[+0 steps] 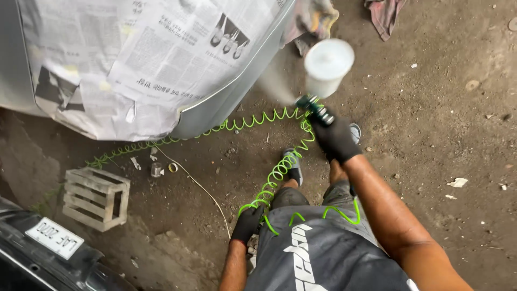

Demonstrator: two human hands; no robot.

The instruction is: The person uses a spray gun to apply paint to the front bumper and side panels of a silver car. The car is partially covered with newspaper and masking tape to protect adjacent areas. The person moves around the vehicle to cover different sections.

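Note:
My right hand [335,139], in a black glove, grips a spray gun [315,109] with a white cup [327,66] on top. A faint mist leaves its nozzle toward the grey edge of a car panel [226,99] masked with newspaper [145,59]. My left hand [247,223], also in a black glove, is closed on the bright green coiled air hose [274,175] that runs from the gun down past my legs.
A small wooden crate [96,198] sits on the dirt floor at left. A black car bumper with a plate [54,253] fills the lower left corner. Rags [385,16] lie at the top. A small jar [156,170] and tape roll lie under the panel.

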